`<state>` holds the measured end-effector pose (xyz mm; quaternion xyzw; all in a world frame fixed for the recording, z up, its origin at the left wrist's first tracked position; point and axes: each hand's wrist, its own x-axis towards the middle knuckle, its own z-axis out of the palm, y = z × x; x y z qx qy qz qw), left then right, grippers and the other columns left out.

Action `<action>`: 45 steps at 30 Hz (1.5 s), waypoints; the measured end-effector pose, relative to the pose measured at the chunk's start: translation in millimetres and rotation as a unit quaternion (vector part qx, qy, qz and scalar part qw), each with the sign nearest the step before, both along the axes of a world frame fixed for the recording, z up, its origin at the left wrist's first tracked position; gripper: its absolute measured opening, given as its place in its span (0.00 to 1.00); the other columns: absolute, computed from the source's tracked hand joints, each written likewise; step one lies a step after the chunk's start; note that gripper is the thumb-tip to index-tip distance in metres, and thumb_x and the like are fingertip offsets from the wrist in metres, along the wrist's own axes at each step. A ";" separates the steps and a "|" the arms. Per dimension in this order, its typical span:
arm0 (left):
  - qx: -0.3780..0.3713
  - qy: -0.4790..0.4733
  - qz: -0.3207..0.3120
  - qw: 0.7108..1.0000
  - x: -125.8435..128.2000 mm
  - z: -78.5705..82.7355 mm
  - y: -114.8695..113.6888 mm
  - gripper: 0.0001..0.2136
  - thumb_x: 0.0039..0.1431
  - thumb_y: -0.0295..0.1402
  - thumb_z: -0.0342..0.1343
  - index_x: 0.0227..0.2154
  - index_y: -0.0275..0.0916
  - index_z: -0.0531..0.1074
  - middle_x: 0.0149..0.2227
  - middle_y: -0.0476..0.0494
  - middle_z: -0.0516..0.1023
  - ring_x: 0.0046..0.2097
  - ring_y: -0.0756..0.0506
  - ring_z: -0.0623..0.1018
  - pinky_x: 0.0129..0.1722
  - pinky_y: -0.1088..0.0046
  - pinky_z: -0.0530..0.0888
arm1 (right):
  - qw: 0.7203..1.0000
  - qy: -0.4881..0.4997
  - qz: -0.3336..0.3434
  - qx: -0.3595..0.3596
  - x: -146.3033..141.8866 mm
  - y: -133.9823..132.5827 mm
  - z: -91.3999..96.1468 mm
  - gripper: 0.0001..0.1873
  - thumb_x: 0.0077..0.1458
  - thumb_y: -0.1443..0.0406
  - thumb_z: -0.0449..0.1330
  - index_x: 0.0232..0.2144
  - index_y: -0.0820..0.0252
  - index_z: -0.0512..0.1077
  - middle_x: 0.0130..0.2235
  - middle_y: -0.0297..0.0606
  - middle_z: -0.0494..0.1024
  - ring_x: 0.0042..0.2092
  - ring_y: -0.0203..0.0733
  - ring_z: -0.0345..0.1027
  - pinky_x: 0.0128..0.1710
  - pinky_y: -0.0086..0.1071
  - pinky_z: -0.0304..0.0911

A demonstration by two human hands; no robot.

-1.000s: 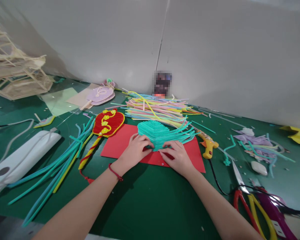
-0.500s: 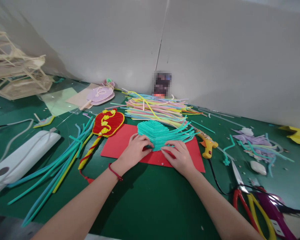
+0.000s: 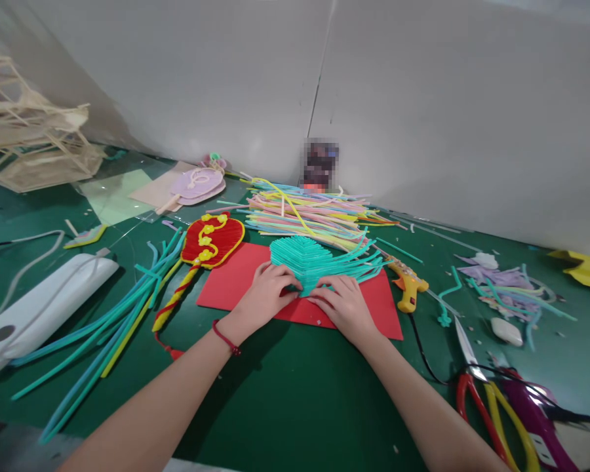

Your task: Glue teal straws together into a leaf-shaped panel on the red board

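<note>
A teal leaf-shaped panel of pipe cleaners (image 3: 302, 257) lies on a red sheet (image 3: 231, 275), its loose stems fanning out to the right. My left hand (image 3: 274, 288) pinches its lower left edge with bent fingers; a dark red cord bracelet circles that wrist. At the lower tip, close to the left fingertips, my right hand (image 3: 341, 305) grips the panel's edge with fingers curled over the stems. Both thumbs are partly hidden. Left of the sheet rests a red and yellow pipe-cleaner fan (image 3: 212, 242) with a wrapped handle and a tassel.
Behind is a pile of coloured pipe cleaners (image 3: 305, 213) against a grey wall. To the right are a yellow glue gun (image 3: 410, 292), scissors (image 3: 467, 347) and a purple tool (image 3: 533, 419) with a black cord. Teal pipe cleaners (image 3: 122, 314) and a white power strip (image 3: 49, 301) lie left.
My right hand has slid slightly left along the panel's lower edge, nearer to my left hand. The left hand and the panel stay nearly still.
</note>
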<state>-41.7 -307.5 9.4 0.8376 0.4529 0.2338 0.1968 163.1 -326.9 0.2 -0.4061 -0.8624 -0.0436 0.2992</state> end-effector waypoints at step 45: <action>0.045 -0.060 -0.070 0.995 10.3 16.0 -17.7 0.08 0.65 0.34 0.49 0.33 0.39 0.71 0.35 0.48 0.77 0.41 0.48 0.74 0.57 0.60 0.60 | 0.875 0.364 0.000 -0.319 -7.6 -13.0 11.4 0.14 0.57 0.56 0.57 0.29 0.55 0.78 0.30 0.37 0.77 0.35 0.39 0.70 0.40 0.33 0.67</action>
